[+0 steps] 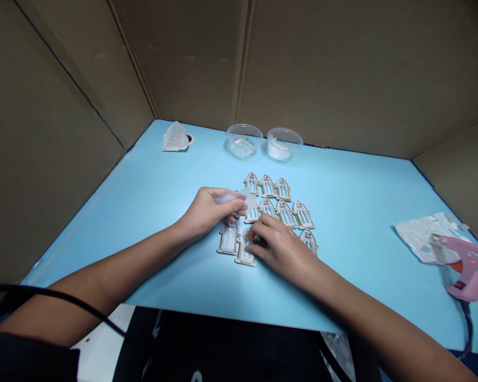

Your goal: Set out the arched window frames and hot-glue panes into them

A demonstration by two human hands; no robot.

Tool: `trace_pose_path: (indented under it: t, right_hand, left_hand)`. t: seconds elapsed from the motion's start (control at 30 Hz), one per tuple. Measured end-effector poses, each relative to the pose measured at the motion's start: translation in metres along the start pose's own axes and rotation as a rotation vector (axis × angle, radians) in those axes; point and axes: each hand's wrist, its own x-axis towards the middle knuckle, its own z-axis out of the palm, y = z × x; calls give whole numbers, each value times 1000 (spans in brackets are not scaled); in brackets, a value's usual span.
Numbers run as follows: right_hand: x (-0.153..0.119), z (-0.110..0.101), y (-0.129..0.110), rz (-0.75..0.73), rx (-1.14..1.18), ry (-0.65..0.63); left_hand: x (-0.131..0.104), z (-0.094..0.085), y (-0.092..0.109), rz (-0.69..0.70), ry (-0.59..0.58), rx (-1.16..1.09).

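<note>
My left hand (207, 212) pinches thin, translucent white pieces (248, 200) between thumb and fingers, above several small arched window frames on the table. My right hand (281, 244) is curled over the front row, thumb and index finger at the right side of one arched window frame (245, 258); some fingertips are hidden. To its left lies another frame (228, 239) with a whitish pane. Further frames, such as one at the back (267, 185), lie in rows, and one more (309, 240) is partly behind my right hand.
Two clear round tubs stand at the back, one (244, 139) with clear contents, the other (283, 142) with white pieces. A pink glue gun (470, 268) with a red light rests right, by a crumpled white sheet (416, 236). White paper (176, 137) lies back left. Cardboard walls (322, 69) enclose the blue table (366, 196).
</note>
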Motion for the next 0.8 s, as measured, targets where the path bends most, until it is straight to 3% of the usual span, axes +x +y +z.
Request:
trace_pose_path:
  t: [0.07,0.23,0.3,0.4,0.5,0.57,0.67,0.8]
  right_hand:
    - [-2,0,-2,-48,-89,28]
    - [-6,-1,-8,-140,-128,-134]
    - [-7,-2,-8,-159,-167,-142]
    - [-8,-11,-4,-160,-73,-33]
    - [-8,-19,3,-60,164,245]
    - [-7,-20,7,23,367,354]
    - [-5,-18,13,73,633,341]
    - [-4,-23,20,132,656,316]
  left_hand:
    - [0,0,-1,2,0,2]
    - [-1,-1,-2,-4,-1,12]
    - [-1,-2,-1,-8,-5,24]
    - [-3,0,1,-26,-3,42]
    - [-8,7,3,-58,-33,42]
    - [-13,13,2,-79,-90,26]
    - [-19,18,-2,-70,-196,12]
    - [-17,15,-1,-59,-193,15]
